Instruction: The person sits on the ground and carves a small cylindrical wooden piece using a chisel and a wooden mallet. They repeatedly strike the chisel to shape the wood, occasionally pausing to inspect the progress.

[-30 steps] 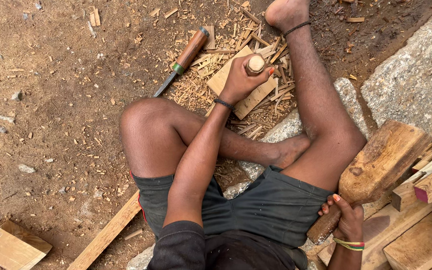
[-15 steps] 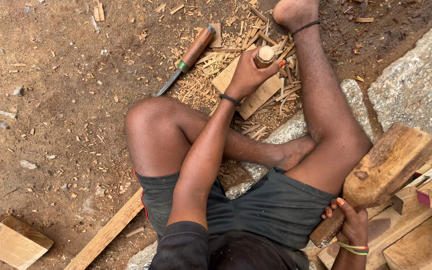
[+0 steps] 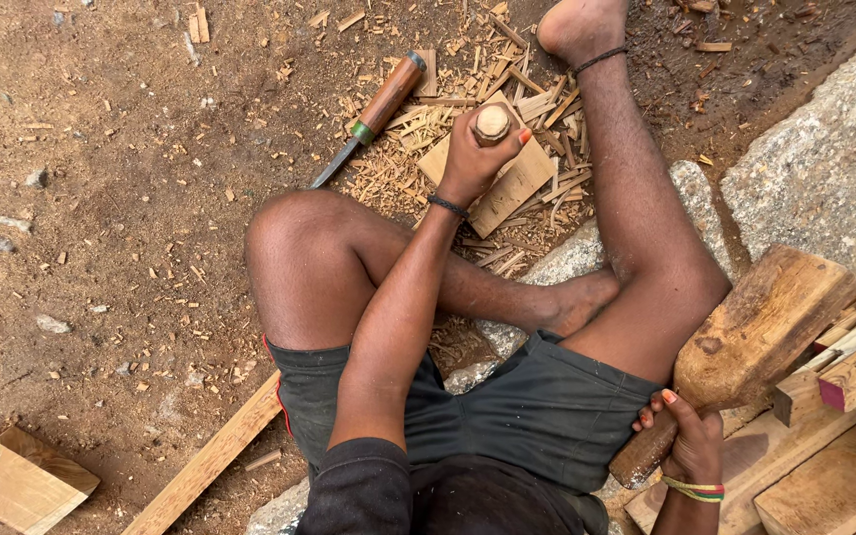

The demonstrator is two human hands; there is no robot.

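— What are we gripping up front?

— Our left hand (image 3: 473, 159) is closing fully around a chisel handle (image 3: 492, 122), holding it upright over a flat wooden block (image 3: 507, 183) that is lying among the wood chips (image 3: 398, 168).

— And the other side?

— Our right hand (image 3: 691, 446) is wrapping tight around the handle of a wooden mallet (image 3: 755, 327), beside our right thigh and just next to the stacked timber (image 3: 844, 396).

— Anything else lying near?

— A second chisel (image 3: 374, 114) is resting on the dirt, just left of the block, untouched.
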